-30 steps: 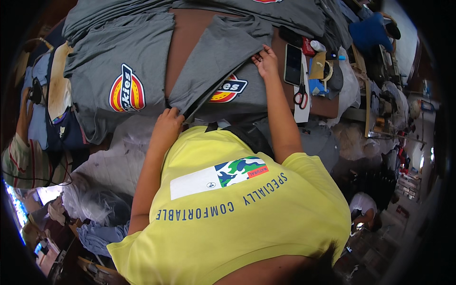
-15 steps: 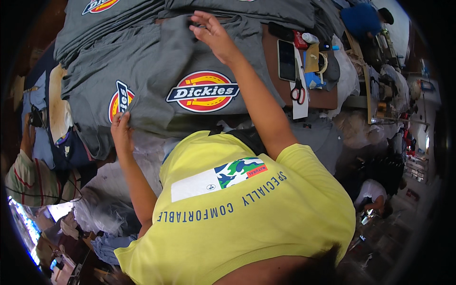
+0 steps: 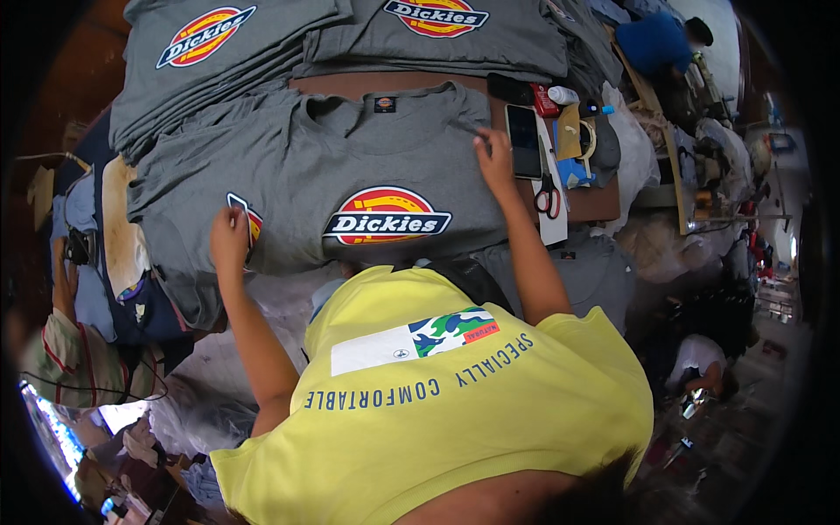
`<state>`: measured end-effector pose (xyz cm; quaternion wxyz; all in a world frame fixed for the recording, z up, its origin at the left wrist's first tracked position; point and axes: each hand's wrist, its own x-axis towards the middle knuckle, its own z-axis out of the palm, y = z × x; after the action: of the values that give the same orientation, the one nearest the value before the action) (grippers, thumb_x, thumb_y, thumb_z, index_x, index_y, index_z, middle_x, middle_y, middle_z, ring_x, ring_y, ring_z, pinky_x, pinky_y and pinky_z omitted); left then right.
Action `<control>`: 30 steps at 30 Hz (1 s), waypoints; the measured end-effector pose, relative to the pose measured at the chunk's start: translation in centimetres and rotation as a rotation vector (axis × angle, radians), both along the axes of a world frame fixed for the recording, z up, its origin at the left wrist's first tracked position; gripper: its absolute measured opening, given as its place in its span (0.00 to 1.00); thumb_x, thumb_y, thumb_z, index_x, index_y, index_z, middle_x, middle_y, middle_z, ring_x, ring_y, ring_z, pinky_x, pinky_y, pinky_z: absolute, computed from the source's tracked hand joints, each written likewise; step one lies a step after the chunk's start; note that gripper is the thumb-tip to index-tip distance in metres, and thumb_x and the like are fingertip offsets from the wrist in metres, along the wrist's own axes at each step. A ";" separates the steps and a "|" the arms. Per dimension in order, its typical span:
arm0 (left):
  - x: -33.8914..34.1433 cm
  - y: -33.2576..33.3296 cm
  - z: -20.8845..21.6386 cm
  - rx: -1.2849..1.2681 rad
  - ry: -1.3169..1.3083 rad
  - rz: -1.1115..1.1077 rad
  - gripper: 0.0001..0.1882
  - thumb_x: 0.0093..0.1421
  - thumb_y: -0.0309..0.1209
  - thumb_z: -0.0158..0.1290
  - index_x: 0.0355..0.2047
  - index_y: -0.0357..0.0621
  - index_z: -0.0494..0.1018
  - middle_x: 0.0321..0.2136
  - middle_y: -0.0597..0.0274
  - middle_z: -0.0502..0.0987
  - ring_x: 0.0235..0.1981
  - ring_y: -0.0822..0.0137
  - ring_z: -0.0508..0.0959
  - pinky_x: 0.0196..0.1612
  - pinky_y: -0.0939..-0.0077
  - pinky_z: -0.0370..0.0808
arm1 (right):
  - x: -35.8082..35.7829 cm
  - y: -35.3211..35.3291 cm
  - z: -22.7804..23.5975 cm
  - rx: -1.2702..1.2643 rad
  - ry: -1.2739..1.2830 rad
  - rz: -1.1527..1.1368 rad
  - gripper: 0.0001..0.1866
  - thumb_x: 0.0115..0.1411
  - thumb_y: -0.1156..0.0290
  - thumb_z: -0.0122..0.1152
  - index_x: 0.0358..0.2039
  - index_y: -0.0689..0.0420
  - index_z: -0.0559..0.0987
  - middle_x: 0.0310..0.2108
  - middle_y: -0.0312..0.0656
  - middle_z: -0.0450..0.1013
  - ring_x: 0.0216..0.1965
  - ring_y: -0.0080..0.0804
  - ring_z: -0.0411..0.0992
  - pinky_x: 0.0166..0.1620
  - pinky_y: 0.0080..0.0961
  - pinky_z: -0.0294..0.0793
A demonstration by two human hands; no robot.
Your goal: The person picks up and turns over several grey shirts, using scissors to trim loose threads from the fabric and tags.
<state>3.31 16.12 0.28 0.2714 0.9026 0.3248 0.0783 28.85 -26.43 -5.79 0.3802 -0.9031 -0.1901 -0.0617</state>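
Observation:
A grey T-shirt (image 3: 302,175) with a red, yellow and dark-blue logo print lies spread in front of me, its collar on the far side. Pinched fingers of my left hand (image 3: 230,236) grip the cloth beside a second, partly covered logo. At the shirt's right shoulder is my right hand (image 3: 496,162), its fingers loosely bent and apart, the tips at the fabric. Another grey shirt layer shows to the left, under or beside the spread one; I cannot tell where one ends.
Stacks of folded grey T-shirts (image 3: 210,79) fill the far side of the brown table (image 3: 398,83). To the right lie a phone (image 3: 523,140), scissors (image 3: 548,197), a tape roll (image 3: 588,144) and small items. A striped-sleeved person (image 3: 83,359) works at left.
My right hand has come down and toward me from the shirt's far edge to its right shoulder. The raised fold now lies flatter, and the collar shows. My left hand stays on the cloth.

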 end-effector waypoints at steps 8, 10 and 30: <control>18.0 -0.5 -3.3 -0.485 -0.186 -0.118 0.22 0.55 0.36 0.52 0.46 0.33 0.67 0.40 0.54 0.73 0.42 0.64 0.73 0.44 0.78 0.67 | 8.7 2.7 0.5 0.436 0.595 -0.479 0.20 0.51 0.64 0.60 0.42 0.62 0.72 0.41 0.49 0.69 0.41 0.40 0.69 0.43 0.33 0.67; 18.9 -2.8 -0.8 -0.600 -0.178 -0.117 0.23 0.55 0.36 0.52 0.45 0.32 0.67 0.39 0.52 0.74 0.41 0.63 0.74 0.43 0.78 0.68 | 8.9 2.0 0.7 0.685 0.826 -0.339 0.23 0.50 0.61 0.62 0.42 0.63 0.72 0.39 0.48 0.72 0.38 0.36 0.72 0.42 0.31 0.70; -1.5 -1.1 12.7 -1.304 -0.799 -0.828 0.25 0.54 0.32 0.48 0.44 0.18 0.63 0.40 0.34 0.70 0.43 0.45 0.72 0.49 0.55 0.66 | -9.2 -8.6 17.5 1.146 0.713 0.571 0.30 0.57 0.59 0.52 0.51 0.71 0.61 0.48 0.53 0.66 0.50 0.43 0.65 0.55 0.36 0.59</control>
<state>1.79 15.04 13.02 0.8347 0.5175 -0.1690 0.0826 19.64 -35.01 11.67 0.8330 -0.4428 -0.2207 0.2478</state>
